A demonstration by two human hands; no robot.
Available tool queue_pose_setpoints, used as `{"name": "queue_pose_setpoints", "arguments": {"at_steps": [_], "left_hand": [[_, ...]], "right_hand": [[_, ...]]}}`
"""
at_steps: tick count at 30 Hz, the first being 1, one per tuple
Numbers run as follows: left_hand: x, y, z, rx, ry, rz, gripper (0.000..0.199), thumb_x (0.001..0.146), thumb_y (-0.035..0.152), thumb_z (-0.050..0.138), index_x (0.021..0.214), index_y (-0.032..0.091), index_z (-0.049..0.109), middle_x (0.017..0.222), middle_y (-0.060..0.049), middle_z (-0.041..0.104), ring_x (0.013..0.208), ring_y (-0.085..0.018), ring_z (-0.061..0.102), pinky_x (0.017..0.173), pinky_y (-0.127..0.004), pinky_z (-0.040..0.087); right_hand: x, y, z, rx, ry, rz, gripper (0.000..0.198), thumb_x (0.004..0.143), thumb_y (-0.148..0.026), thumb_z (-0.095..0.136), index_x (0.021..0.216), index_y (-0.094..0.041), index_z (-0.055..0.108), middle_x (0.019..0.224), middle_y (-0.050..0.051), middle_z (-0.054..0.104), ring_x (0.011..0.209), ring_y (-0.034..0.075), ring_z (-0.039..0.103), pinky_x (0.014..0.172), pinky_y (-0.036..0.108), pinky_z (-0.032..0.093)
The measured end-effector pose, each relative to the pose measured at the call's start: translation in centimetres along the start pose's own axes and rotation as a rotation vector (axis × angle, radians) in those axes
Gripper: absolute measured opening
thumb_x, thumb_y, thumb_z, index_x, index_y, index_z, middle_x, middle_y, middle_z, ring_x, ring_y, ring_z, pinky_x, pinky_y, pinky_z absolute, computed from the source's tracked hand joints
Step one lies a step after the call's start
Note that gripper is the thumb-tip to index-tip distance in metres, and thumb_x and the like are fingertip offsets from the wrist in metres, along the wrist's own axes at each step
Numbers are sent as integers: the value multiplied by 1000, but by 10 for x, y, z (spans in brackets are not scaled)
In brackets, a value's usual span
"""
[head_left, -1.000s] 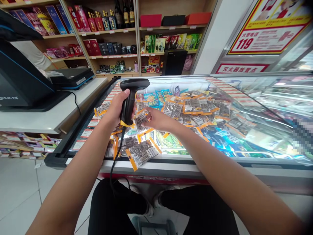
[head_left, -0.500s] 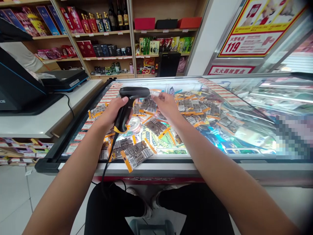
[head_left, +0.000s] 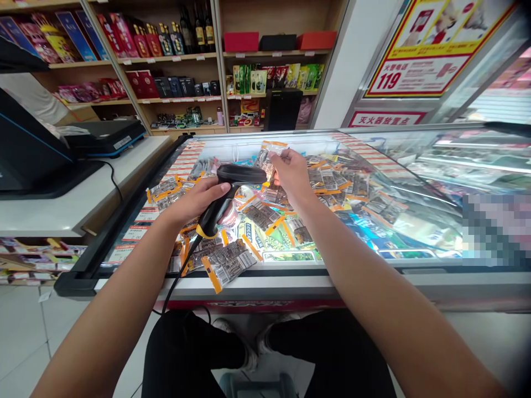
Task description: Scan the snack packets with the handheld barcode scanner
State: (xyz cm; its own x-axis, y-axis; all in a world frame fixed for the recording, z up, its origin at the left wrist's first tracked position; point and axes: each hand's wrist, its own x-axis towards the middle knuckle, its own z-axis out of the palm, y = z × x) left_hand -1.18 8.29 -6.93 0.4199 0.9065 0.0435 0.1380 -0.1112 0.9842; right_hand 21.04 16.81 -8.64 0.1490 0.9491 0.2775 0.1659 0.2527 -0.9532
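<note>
My left hand [head_left: 201, 198] is wrapped round the grip of a black and yellow barcode scanner [head_left: 240, 174], whose head points right and whose cable hangs down toward my lap. Just past the scanner's front, my right hand [head_left: 291, 172] pinches a small snack packet [head_left: 265, 157] with orange ends, held up on its edge. An orange-red glow shows by the fingers of that hand. Below both hands, several similar snack packets [head_left: 231, 262] with printed labels and barcodes lie scattered over the glass top of a chest freezer [head_left: 290, 282].
A counter [head_left: 45, 213] with a scale [head_left: 103, 136] and a dark monitor [head_left: 31, 138] stands at the left. Behind the freezer are shelves [head_left: 244, 97] of bottles, boxes and bags. Bagged frozen goods [head_left: 365, 235] show through the glass. My knees are against the front side.
The scanner has moved right and slightly down with my left hand. My right hand has raised and turned the packet, so it now stands up in front of the scanner.
</note>
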Motion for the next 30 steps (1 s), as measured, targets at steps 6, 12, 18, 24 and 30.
{"name": "queue_pose_setpoints", "arguments": {"at_steps": [6, 12, 18, 24, 30], "left_hand": [[-1, -1, 0, 11, -32, 12, 41, 85, 60, 62, 81, 21, 55, 58, -3, 65, 42, -15, 58, 39, -24, 44], [6, -2, -4, -24, 160, 75, 39, 82, 59, 59, 83, 20, 58, 57, -2, 63, 39, -15, 55, 38, -25, 42], [14, -1, -12, -114, 412, 82, 43, 84, 63, 54, 85, 21, 58, 57, -3, 63, 40, -15, 54, 38, -26, 42], [17, -1, -13, -114, 460, 70, 42, 84, 62, 53, 87, 21, 59, 56, -2, 62, 41, -15, 55, 39, -27, 43], [18, -3, -12, -128, 454, 48, 40, 84, 61, 55, 83, 21, 58, 57, -2, 62, 40, -15, 54, 37, -27, 41]], "right_hand": [[3, 0, -3, -19, 9, -29, 25, 92, -39, 59, 81, -26, 41, 67, -4, 42, 56, 13, 43, 54, 28, 38], [15, -6, -32, -405, 139, -187, 34, 94, -44, 51, 69, -25, 40, 63, 0, 39, 67, 19, 48, 67, 34, 45], [31, 13, -56, -860, 253, -130, 35, 87, -50, 59, 97, -16, 63, 108, 22, 59, 115, 43, 52, 95, 61, 41], [5, 4, -23, -861, 73, -437, 45, 94, -41, 56, 132, -17, 59, 132, 21, 56, 129, 40, 45, 105, 58, 37], [-42, -13, 21, -588, -718, -500, 40, 95, -47, 62, 124, -20, 68, 127, 13, 68, 115, 30, 62, 98, 43, 47]]}}
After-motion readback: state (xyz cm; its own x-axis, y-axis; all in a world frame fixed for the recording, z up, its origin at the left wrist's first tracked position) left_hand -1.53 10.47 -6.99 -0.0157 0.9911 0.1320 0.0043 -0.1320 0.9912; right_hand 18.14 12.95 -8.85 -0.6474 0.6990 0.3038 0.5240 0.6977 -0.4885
